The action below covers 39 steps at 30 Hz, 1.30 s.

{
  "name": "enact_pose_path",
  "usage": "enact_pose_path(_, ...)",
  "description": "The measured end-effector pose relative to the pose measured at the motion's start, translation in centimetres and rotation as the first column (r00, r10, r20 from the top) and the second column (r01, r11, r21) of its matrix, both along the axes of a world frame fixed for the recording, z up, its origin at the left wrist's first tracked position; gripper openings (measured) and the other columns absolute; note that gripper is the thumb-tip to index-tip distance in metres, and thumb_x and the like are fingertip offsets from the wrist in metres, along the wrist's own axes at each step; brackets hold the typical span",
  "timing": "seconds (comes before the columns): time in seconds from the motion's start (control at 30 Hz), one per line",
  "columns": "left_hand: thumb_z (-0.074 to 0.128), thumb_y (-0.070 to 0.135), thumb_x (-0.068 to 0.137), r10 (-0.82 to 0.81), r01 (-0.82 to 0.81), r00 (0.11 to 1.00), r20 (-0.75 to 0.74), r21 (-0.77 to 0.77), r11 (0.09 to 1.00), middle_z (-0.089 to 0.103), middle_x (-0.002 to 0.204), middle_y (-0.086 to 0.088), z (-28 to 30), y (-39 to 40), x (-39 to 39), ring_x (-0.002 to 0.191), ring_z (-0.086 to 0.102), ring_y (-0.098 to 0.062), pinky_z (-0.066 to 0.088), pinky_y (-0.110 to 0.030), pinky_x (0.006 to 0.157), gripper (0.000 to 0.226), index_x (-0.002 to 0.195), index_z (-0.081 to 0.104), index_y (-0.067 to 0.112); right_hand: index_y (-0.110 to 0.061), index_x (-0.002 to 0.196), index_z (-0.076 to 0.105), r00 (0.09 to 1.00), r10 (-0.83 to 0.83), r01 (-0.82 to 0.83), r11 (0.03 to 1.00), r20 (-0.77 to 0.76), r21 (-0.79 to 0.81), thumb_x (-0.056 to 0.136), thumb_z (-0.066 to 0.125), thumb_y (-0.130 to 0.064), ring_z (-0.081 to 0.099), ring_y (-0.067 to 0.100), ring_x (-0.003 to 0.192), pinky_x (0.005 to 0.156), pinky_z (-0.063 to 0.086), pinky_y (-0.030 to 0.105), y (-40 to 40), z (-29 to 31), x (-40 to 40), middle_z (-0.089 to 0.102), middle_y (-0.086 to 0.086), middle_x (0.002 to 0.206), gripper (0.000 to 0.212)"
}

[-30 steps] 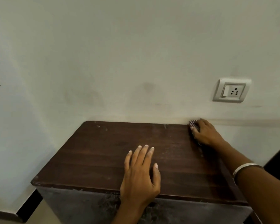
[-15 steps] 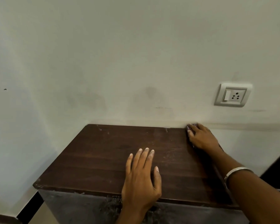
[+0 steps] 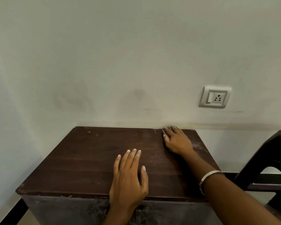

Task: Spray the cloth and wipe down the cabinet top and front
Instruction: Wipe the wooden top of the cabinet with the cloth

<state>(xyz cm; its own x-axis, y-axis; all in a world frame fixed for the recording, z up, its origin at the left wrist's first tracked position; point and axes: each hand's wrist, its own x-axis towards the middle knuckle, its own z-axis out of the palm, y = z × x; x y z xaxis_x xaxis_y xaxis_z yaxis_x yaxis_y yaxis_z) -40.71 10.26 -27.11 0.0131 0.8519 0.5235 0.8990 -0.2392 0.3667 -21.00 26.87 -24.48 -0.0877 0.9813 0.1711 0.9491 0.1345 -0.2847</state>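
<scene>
a small checked purple cloth (image 3: pixel 166 129) lies at the back edge of the dark brown wooden cabinet top (image 3: pixel 94 161), against the wall. the right hand (image 3: pixel 177 141) presses it down, fingers closed over it. the left hand (image 3: pixel 128 176) rests flat near the front edge, fingers spread and holding nothing.

The left hand (image 3: pixel 128 177) lies flat, palm down, fingers straight and slightly spread, thumb out to the side, forearm coming up from below. The right arm stretches farther forward, a plain silver metal bangle (image 3: pixel 208 180) on its wrist. The right hand (image 3: pixel 177 141) presses palm down, fingers together and curled over what lies beneath its grip.
</scene>
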Motion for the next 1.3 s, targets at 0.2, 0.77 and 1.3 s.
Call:
enact_pose_path(0.2, 0.031, 0.041, 0.092, -0.005, 0.005, 1.000, -0.016, -0.005, 1.000, 0.046, 0.146, 0.007, 0.0, 0.0, 0.1, 0.140, 0.032, -0.009, 0.010, -0.036, 0.118, 0.053, 0.139, 0.046, 0.022, -0.026, 0.150, 0.034, 0.981, -0.188, 0.189, 0.982, -0.044, 0.019, 0.099, 0.029, -0.044, 0.021, 0.023, 0.148, 0.121, 0.014, 0.036, -0.6, -0.3, 5.9, 0.028, 0.004, 0.159, 0.054)
enact_pose_path(0.77, 0.028, 0.042, 0.091, 0.010, -0.009, 1.000, -0.025, 0.005, 1.000, 0.050, 0.142, 0.005, 0.3, 0.0, 0.0, 0.139, 0.035, -0.011, 0.010, -0.035, 0.119, 0.055, 0.138, 0.048, 0.020, -0.030, 0.150, 0.031, 0.988, -0.141, 0.142, 0.990, -0.069, -0.003, 0.099, 0.031, -0.046, 0.017, 0.023, 0.149, 0.121, 0.013, 0.037, -4.6, -0.2, 3.6, 0.021, 0.005, 0.161, 0.054)
enact_pose_path(1.3, 0.028, 0.042, 0.090, 0.030, -0.030, 0.998, -0.057, 0.008, 1.000, 0.053, 0.140, 0.003, 0.2, -0.1, 0.0, 0.137, 0.039, -0.012, 0.014, -0.037, 0.119, 0.056, 0.136, 0.049, 0.019, -0.029, 0.151, 0.031, 0.997, -0.068, 0.068, 0.997, -0.029, 0.024, 0.098, 0.030, -0.046, 0.016, 0.024, 0.149, 0.122, 0.013, 0.038, -7.5, -0.6, 0.7, 0.022, 0.006, 0.161, 0.055)
